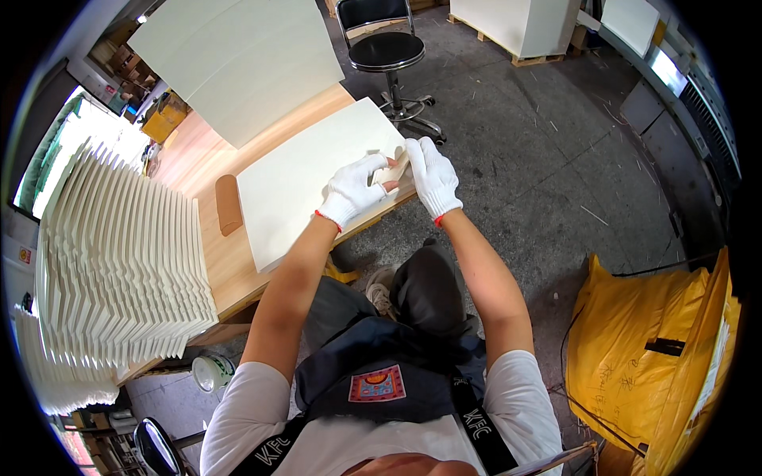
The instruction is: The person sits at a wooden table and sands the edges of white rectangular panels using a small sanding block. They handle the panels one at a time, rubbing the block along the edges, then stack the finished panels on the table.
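A wide white sheet (pixel 305 178), like thin board, lies on the wooden table in front of me. My left hand (pixel 351 189), in a white glove with bare fingertips showing, rests over its right end. Thumb and forefinger close around a small pale raised flap (pixel 386 174) there. Against the same end, at the table's edge, is my right hand (pixel 434 176), also gloved. Its long fingers point away from me along the sheet's edge, and its thumb is mostly hidden. Whether the flap is part of the sheet or a separate piece is unclear.
Tall stacks of folded white sheets (pixel 119 270) crowd the table's left. A brown curved piece (pixel 228 206) lies beside the sheet. Behind stands a large white panel (pixel 238 63). A black swivel chair (pixel 387 51) is beyond the table; a yellow bag (pixel 635 341) sits at right.
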Tool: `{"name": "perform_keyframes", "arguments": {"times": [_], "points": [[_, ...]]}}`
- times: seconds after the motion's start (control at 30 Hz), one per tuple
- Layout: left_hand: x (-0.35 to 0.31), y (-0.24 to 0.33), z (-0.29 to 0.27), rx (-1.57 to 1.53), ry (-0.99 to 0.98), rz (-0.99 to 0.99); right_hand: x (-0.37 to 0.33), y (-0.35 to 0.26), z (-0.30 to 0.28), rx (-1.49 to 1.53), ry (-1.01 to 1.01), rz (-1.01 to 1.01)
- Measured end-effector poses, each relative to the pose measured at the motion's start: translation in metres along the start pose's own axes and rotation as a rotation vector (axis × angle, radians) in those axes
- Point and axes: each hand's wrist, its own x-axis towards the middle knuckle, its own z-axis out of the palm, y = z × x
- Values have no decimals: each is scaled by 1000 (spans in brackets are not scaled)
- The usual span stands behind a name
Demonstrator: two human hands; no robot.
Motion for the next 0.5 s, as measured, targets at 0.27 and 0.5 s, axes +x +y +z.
{"name": "perform_keyframes", "arguments": {"times": [0.27, 0.5], "points": [[2, -4, 0, -113, -35, -62, 0, 4, 4, 99, 20, 62], [0, 0, 0, -37, 48, -146, 2, 2, -33, -192, -154, 169]]}}
